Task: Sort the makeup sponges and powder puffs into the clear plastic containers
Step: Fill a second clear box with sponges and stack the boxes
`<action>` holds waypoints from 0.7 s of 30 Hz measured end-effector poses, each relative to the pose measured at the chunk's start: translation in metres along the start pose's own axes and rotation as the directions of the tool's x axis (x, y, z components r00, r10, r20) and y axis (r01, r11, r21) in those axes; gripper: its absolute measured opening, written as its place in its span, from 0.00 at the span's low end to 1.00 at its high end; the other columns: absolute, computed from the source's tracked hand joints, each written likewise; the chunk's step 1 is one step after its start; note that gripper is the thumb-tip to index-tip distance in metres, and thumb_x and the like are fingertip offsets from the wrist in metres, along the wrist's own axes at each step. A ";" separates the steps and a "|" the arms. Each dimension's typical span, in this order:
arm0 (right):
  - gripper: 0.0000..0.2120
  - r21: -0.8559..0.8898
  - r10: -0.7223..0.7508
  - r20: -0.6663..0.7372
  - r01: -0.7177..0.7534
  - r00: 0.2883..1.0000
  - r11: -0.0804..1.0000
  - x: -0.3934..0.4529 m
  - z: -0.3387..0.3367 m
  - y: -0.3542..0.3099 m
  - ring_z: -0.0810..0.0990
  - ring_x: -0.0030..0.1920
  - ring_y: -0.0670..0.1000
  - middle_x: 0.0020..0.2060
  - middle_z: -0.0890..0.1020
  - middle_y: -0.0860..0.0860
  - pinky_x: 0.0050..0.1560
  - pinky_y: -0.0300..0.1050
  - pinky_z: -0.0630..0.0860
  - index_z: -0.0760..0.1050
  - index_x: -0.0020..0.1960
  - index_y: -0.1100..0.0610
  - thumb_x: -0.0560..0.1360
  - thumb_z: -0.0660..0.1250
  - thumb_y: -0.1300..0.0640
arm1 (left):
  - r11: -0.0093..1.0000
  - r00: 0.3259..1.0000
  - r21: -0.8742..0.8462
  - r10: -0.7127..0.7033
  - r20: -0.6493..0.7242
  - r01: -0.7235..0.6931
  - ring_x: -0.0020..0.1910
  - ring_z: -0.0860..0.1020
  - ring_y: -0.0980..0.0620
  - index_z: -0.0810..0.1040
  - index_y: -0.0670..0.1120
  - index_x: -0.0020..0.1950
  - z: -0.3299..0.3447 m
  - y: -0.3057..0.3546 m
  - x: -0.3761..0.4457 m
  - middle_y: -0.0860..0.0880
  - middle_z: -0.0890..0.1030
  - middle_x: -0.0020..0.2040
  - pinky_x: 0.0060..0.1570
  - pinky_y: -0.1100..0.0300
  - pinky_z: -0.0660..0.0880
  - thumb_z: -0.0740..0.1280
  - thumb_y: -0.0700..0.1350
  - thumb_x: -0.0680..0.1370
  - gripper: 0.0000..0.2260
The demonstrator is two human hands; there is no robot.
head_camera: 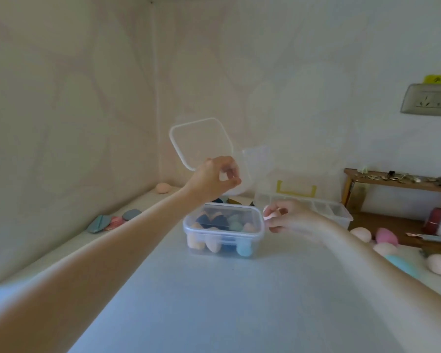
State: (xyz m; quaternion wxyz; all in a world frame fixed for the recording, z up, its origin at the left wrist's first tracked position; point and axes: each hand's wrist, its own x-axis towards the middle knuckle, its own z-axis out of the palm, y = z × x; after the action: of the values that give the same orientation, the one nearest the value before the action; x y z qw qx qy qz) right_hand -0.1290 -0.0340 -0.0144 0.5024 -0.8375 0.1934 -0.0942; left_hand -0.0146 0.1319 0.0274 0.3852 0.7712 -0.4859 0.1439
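Observation:
A clear plastic container (257, 231) stands mid-table, holding several sponges in peach, blue and teal. My left hand (214, 180) is raised above its far left corner and pinches a clear lid (199, 141), held tilted up in the air. My right hand (288, 217) hovers at the container's right edge, fingers closed on a small pink sponge (268, 215). Loose sponges (386, 235) in pink, peach and teal lie at the right. Flat powder puffs (112, 221) lie along the left wall, and one peach sponge (162, 188) sits in the far corner.
A second clear container (341, 215) with a yellow-marked lid (296, 187) stands behind my right hand. A wooden shelf (397, 180) with small items is at the far right. A wall socket (429, 99) hangs above it. Walls close off the left and back.

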 end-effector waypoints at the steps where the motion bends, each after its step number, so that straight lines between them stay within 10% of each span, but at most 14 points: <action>1: 0.07 0.014 0.000 -0.028 0.001 1.000 1.000 -0.003 -0.003 0.001 0.72 0.34 0.52 0.38 0.72 0.56 0.37 0.40 0.74 0.74 0.40 0.60 0.72 0.68 0.71 | 1.000 1.000 0.015 0.019 0.014 -0.019 0.45 0.74 0.52 0.74 0.47 0.40 0.004 0.006 0.000 0.52 0.77 0.40 0.56 0.57 0.69 0.69 0.40 0.73 0.05; 5: 0.13 -0.011 0.024 -0.350 -0.029 0.936 1.000 -0.013 -0.042 0.004 0.76 0.40 0.55 0.35 0.76 0.54 0.39 0.45 0.76 0.72 0.34 0.55 0.74 0.65 0.66 | 0.992 0.991 -0.013 0.127 0.051 -0.126 0.38 0.73 0.61 0.77 0.46 0.41 0.023 0.029 0.000 0.56 0.74 0.36 0.53 0.63 0.67 0.69 0.38 0.73 0.04; 9: 0.06 -0.078 -0.089 -0.730 0.046 0.677 0.996 -0.032 -0.086 0.006 0.78 0.52 0.58 0.45 0.79 0.57 0.56 0.53 0.76 0.75 0.42 0.57 0.74 0.61 0.64 | 0.972 0.964 0.012 0.232 0.126 -0.236 0.36 0.70 0.63 0.79 0.39 0.43 0.054 0.055 -0.003 0.52 0.76 0.39 0.47 0.74 0.61 0.70 0.39 0.73 0.03; 12: 0.05 -0.255 -0.311 -0.785 0.178 0.535 0.950 -0.047 -0.097 0.003 0.71 0.50 0.52 0.46 0.69 0.52 0.52 0.40 0.69 0.75 0.49 0.60 0.76 0.61 0.65 | 0.957 0.941 -0.008 0.286 0.181 -0.289 0.41 0.69 0.57 0.79 0.39 0.43 0.084 0.072 -0.009 0.48 0.78 0.40 0.48 0.75 0.60 0.69 0.39 0.73 0.03; 15: 0.07 -0.354 -0.419 -0.661 0.235 0.623 0.905 -0.045 -0.093 0.006 0.74 0.49 0.55 0.50 0.69 0.56 0.54 0.47 0.72 0.70 0.47 0.55 0.75 0.61 0.65 | 0.953 0.918 -0.018 0.297 0.263 -0.303 0.45 0.67 0.57 0.79 0.42 0.45 0.111 0.076 -0.017 0.53 0.76 0.41 0.47 0.73 0.60 0.69 0.42 0.74 0.04; 21: 0.24 -0.284 -0.165 -0.360 0.061 0.918 0.957 -0.035 -0.076 0.021 0.73 0.60 0.59 0.59 0.70 0.56 0.59 0.54 0.76 0.64 0.65 0.55 0.72 0.66 0.65 | 0.955 0.888 0.001 0.275 0.369 -0.296 0.48 0.66 0.56 0.78 0.45 0.48 0.133 0.068 -0.038 0.56 0.75 0.43 0.52 0.64 0.66 0.68 0.46 0.75 0.06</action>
State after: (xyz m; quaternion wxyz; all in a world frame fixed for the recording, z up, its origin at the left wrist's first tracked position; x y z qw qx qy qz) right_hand -0.1926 -0.0893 0.0046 0.3314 -0.8732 0.2487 -0.2564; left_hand -0.1120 0.0428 -0.0520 0.2403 0.7153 -0.6527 0.0671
